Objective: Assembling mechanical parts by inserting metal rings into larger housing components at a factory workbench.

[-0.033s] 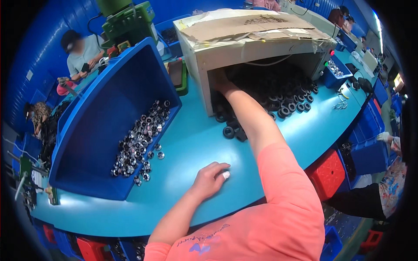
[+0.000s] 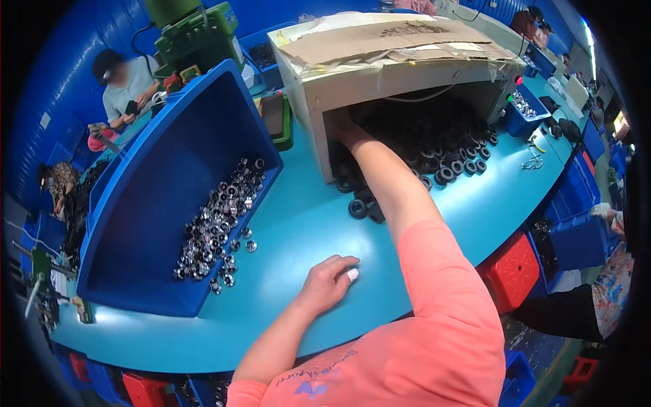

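Observation:
My right hand [image 2: 344,130] reaches deep into a cardboard box [image 2: 380,61] lying on its side, among a heap of black rubber rings [image 2: 447,156] that spills onto the teal table [image 2: 298,224]. The box's shadow hides its fingers. My left hand [image 2: 329,281] rests on the table near the front edge, fingers loosely curled, one fingertip wrapped in white, nothing in it. To its left, a large blue bin [image 2: 156,176] is tilted toward me with several shiny metal rings [image 2: 217,224] at its lower lip, a few loose on the table.
A green machine [image 2: 190,30] stands behind the bin. Other people [image 2: 125,81] work at the far left. A small blue tray of metal parts [image 2: 522,108] sits right of the box. A red crate [image 2: 512,268] and blue crates [image 2: 576,237] stand under the table's right edge.

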Tool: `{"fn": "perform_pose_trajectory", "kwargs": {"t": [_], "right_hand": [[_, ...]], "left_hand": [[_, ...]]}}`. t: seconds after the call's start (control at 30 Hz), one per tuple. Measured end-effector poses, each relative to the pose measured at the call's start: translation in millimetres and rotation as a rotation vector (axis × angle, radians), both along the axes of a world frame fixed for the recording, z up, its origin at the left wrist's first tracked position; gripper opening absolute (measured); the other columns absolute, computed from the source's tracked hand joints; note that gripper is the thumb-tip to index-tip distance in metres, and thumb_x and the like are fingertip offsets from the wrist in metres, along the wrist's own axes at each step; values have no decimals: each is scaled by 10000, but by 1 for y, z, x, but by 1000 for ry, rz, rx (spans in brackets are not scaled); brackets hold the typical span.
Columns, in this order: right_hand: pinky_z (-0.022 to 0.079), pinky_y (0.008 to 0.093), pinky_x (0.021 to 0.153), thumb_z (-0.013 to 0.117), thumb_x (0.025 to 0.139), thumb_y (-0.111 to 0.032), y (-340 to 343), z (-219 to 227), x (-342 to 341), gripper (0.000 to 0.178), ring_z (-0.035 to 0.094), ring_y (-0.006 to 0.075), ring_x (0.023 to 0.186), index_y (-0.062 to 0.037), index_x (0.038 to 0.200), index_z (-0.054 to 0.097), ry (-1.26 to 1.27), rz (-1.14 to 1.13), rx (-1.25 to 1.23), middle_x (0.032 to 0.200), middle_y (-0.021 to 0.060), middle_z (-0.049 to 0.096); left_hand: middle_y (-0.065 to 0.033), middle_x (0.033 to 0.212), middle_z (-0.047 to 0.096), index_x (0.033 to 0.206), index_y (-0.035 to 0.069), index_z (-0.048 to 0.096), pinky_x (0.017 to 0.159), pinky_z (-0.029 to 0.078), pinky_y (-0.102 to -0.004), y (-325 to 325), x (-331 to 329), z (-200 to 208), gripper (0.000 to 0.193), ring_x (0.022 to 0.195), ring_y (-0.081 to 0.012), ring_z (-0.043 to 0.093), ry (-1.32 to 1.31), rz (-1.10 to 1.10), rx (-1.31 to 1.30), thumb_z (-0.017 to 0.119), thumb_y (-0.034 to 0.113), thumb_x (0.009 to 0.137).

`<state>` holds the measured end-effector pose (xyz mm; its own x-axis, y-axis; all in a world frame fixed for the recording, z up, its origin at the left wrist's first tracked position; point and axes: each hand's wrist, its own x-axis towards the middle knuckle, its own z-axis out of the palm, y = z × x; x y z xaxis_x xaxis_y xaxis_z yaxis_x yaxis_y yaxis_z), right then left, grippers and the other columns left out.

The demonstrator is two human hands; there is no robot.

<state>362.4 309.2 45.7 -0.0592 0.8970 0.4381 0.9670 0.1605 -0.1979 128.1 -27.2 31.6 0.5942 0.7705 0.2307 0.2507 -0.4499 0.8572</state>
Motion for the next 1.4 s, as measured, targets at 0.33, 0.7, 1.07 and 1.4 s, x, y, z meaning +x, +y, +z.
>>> {"fn": "perform_pose_trajectory", "kwargs": {"t": [0.33, 0.7, 1.07, 1.4], "right_hand": [[491, 490, 975, 578, 916, -379, 62, 17, -1, 422, 628, 363, 1127, -127, 1249, 641, 146, -49, 39, 1210, 171, 664], [480, 491, 988, 584, 913, -394, 70, 9, 93, 436, 615, 357, 1152, -132, 1257, 640, 178, -268, -52, 1233, 168, 654], [469, 492, 1000, 590, 909, -409, 132, -7, 90, 450, 602, 350, 1176, -137, 1265, 638, 219, -320, -28, 1255, 164, 644], [459, 492, 1012, 596, 906, -422, 55, 8, 58, 462, 590, 344, 1198, -142, 1272, 637, 163, -124, 171, 1275, 162, 635]], "left_hand": [[-91, 799, 630, 1073, 62, 708, 592, 478, -314, 13, 2, -3, 197, 614, -188, 575, -16, 5, -130, 694, 57, 877], [-89, 815, 648, 1078, 60, 709, 562, 473, -313, 19, 3, 1, 211, 598, -185, 576, 21, 8, -100, 707, 49, 867], [-117, 878, 674, 1065, 62, 709, 665, 550, -375, 19, 5, -10, 194, 764, -289, 664, 60, -60, 18, 685, 91, 875], [-107, 842, 670, 1048, 62, 714, 598, 515, -346, 20, 3, -2, 172, 662, -250, 640, 8, 22, -49, 687, 48, 878]]}}
